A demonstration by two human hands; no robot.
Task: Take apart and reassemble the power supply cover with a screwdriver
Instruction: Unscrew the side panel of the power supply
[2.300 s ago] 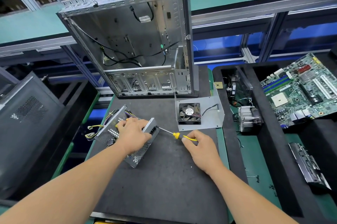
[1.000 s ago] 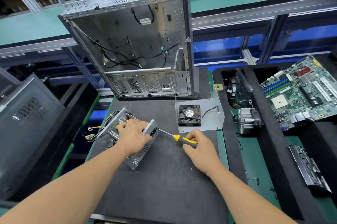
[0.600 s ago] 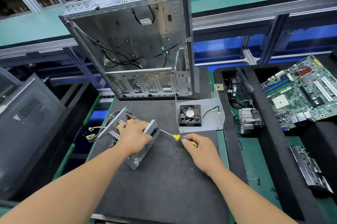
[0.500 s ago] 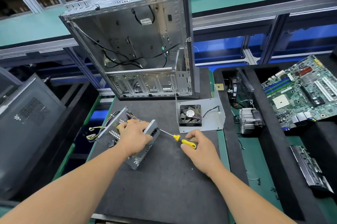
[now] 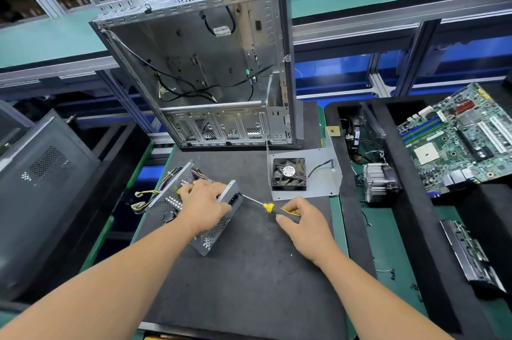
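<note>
Right hand [image 5: 302, 222] grips yellow-and-black screwdriver [image 5: 270, 207], shaft pointing left into end face of perforated grey metal power supply [image 5: 205, 234]; left hand [image 5: 203, 205] clamps the casing top.

**Tight around the power supply**

Bare dark mat [image 5: 249, 278] lies open nearest the person. Farther back, the upright computer case [image 5: 210, 68] walls off the rear, and the fan on its plate [image 5: 289, 174] sits just right of the screwdriver [image 5: 266, 205].
</note>
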